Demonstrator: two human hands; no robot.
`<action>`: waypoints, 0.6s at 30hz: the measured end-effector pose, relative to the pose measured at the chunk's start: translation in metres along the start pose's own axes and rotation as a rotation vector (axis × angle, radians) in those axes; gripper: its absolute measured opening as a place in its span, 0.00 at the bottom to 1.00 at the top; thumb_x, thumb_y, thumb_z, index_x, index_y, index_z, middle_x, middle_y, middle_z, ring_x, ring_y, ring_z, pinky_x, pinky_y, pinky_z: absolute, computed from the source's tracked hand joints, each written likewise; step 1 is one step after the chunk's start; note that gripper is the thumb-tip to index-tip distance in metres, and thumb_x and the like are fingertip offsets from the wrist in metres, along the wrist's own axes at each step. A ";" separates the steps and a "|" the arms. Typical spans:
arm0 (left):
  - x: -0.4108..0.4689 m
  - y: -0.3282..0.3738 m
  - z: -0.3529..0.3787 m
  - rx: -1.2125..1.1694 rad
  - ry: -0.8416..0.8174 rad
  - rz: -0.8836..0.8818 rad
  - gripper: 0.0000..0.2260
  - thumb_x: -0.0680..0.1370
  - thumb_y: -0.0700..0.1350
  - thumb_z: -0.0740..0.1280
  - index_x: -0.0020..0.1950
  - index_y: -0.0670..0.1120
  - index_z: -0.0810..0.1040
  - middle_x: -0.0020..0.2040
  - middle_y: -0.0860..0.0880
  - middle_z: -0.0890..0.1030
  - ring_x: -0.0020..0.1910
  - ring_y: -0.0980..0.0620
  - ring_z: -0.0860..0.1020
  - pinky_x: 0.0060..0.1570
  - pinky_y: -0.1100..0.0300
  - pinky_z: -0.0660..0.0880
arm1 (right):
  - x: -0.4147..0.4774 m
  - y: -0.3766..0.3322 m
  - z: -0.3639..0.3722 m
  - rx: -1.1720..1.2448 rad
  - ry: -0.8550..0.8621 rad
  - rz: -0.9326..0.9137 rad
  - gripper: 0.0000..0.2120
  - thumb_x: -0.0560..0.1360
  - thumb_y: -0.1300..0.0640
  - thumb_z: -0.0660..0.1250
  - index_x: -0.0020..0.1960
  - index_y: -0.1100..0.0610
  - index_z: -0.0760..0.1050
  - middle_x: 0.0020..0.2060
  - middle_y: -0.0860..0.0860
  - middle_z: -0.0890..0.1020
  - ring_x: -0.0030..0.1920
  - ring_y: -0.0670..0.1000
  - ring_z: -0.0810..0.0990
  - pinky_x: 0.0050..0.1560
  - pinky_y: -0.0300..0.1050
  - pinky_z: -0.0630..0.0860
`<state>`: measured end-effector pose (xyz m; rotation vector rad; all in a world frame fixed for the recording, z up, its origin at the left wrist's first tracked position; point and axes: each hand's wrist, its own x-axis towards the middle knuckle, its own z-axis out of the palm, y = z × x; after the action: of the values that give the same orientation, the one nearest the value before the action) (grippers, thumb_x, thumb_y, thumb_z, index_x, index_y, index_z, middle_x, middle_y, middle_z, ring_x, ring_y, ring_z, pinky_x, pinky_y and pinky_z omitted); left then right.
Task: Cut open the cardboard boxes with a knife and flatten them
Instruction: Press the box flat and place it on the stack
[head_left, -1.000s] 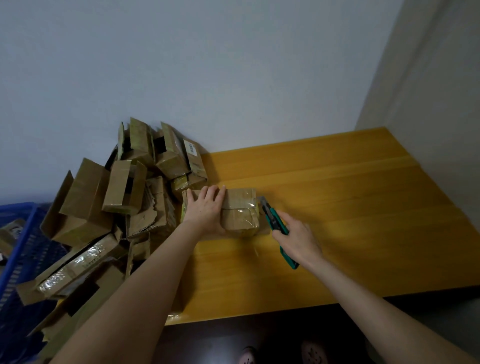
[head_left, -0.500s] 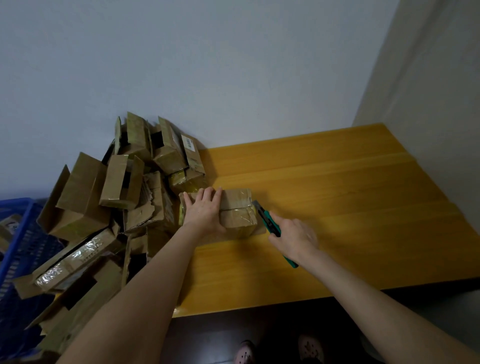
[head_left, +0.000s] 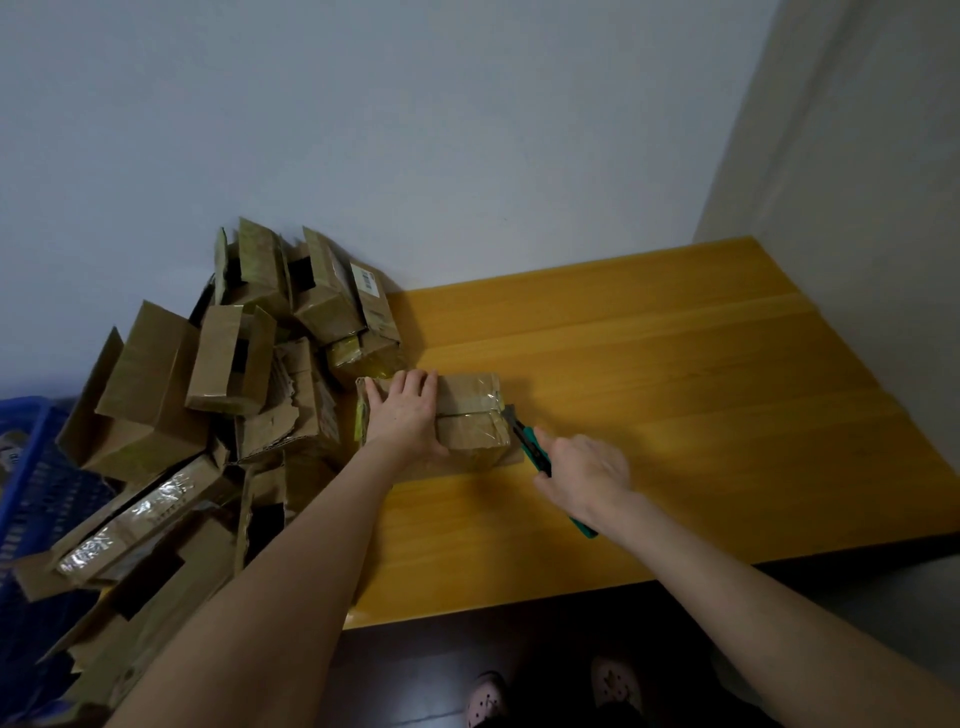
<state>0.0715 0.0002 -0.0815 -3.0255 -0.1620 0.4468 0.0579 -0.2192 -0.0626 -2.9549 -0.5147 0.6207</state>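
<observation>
A small taped cardboard box (head_left: 470, 415) lies on the yellow wooden table (head_left: 675, 395). My left hand (head_left: 402, 413) rests flat on the box's left half, fingers straight, thumb along its near side. My right hand (head_left: 582, 475) grips a green utility knife (head_left: 532, 449). The knife's blade tip touches the box's right end, near the taped seam. The handle's rear end sticks out below my wrist.
A heap of opened and taped cardboard boxes (head_left: 234, 395) covers the table's left end against the wall. A blue plastic crate (head_left: 31, 488) stands at the far left. Bare tabletop stretches right of the box. The table's front edge (head_left: 519, 603) is near, with my feet (head_left: 545, 691) below.
My right hand has brought the knife left until its blade reaches the box's right end. My left hand stays on the box.
</observation>
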 end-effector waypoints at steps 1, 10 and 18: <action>0.000 0.001 -0.001 0.007 -0.002 0.002 0.51 0.69 0.61 0.74 0.80 0.45 0.47 0.77 0.45 0.55 0.78 0.43 0.51 0.72 0.33 0.44 | -0.001 0.000 -0.001 -0.020 -0.005 -0.003 0.27 0.81 0.49 0.57 0.78 0.48 0.55 0.50 0.51 0.81 0.49 0.53 0.80 0.37 0.44 0.70; 0.004 0.003 -0.014 0.075 -0.070 0.044 0.52 0.69 0.60 0.74 0.80 0.45 0.44 0.78 0.45 0.53 0.78 0.44 0.49 0.73 0.33 0.45 | 0.005 0.013 -0.010 0.462 0.098 0.164 0.15 0.76 0.48 0.64 0.59 0.53 0.75 0.37 0.49 0.78 0.37 0.51 0.79 0.32 0.44 0.76; -0.005 0.012 -0.021 0.339 0.010 0.368 0.47 0.73 0.58 0.70 0.80 0.50 0.40 0.80 0.50 0.47 0.79 0.45 0.43 0.74 0.39 0.37 | 0.058 -0.016 -0.020 1.074 0.185 0.178 0.08 0.78 0.51 0.65 0.50 0.56 0.73 0.44 0.52 0.78 0.48 0.55 0.78 0.49 0.53 0.75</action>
<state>0.0736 -0.0135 -0.0613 -2.7168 0.4332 0.4307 0.1116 -0.1848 -0.0637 -1.9939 0.1079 0.4230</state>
